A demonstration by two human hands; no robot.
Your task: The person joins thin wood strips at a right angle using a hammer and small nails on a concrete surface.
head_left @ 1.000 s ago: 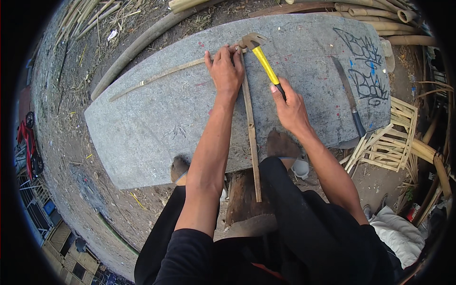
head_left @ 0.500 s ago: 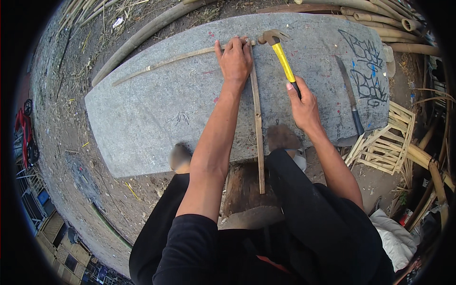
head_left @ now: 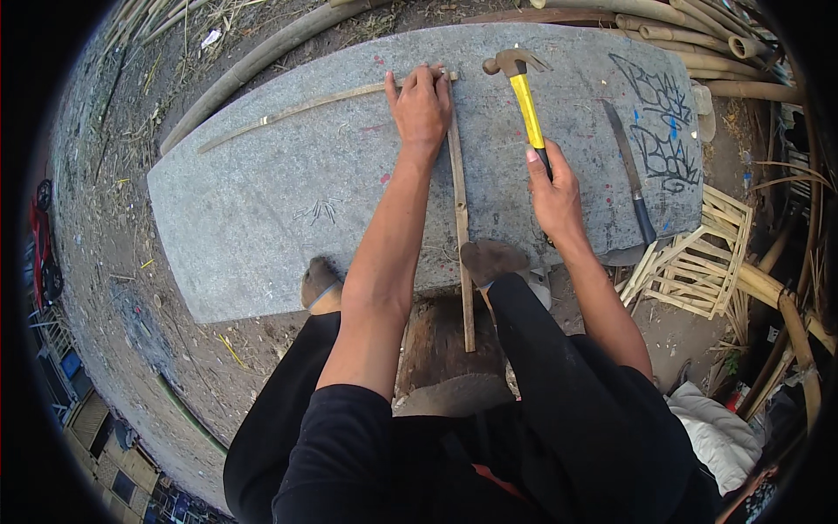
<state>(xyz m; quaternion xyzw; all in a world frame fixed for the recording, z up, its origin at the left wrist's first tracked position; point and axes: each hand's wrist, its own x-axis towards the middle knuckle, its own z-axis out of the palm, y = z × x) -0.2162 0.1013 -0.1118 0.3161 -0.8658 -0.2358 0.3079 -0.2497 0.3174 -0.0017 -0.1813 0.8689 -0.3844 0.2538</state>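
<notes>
My left hand [head_left: 422, 113] is closed over the corner where two bamboo strips meet, pressing them on a grey slab [head_left: 244, 253]. One strip [head_left: 323, 106] runs leftward from under the fingers. The other strip [head_left: 460, 196] comes back toward me, its near end past the slab's edge between my feet. In my right hand [head_left: 556, 192] is a claw hammer [head_left: 525, 105] with a yellow and black handle, gripped low. Its head is to the right of the corner, apart from it. My fingers partly hide the joint. Several loose nails [head_left: 321, 210] lie left of my forearm.
A knife [head_left: 630, 170] with a dark handle lies on the slab's right side. Beside the slab's near right corner is a slatted bamboo frame [head_left: 698, 262]. Bamboo poles [head_left: 690, 39] are piled at the far right, and one curved pole [head_left: 253, 65] borders the far left edge.
The hammer head has moved away from the strips' corner, leaving a wider gap. My left hand stays on the joint. The whole view has shifted slightly.
</notes>
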